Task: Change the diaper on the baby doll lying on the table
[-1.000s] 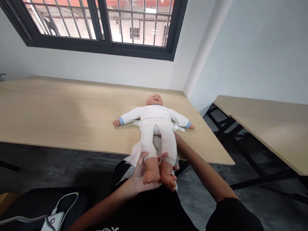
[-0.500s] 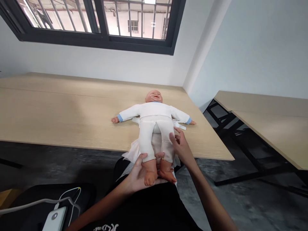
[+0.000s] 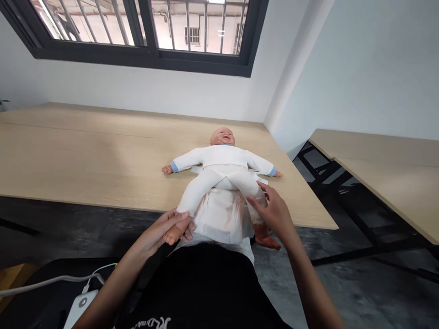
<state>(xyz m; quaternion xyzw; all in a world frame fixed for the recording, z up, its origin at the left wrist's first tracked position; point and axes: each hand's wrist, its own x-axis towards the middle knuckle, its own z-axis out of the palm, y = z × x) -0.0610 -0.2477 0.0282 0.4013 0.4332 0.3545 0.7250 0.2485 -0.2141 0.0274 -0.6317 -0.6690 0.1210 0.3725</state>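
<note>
Left hand [image 3: 168,228] is closed around the doll's foot at the near edge of the desk [image 3: 85,164], with the fingers wrapped over the ankle, and it holds this leg out to the side. Right hand [image 3: 272,212] lies on the other leg near the knee, the fingers pressed together and flat on the white trousers, the thumb underneath as far as I can see. Between them the baby doll [image 3: 221,169] lies on its back near the right end of the desk, head toward the window [image 3: 144,27], arms spread on the wood, and both legs hang past the near edge toward the person. Under the hips a white cloth or diaper [image 3: 219,219] is open, and it drops over the edge. I judge the step in hand is opening the legs to reach this cloth. A next move calls for a free hand to take the cloth front while one leg is kept apart. Low at the left a white device [image 3: 80,308] with a cable rests.
</note>
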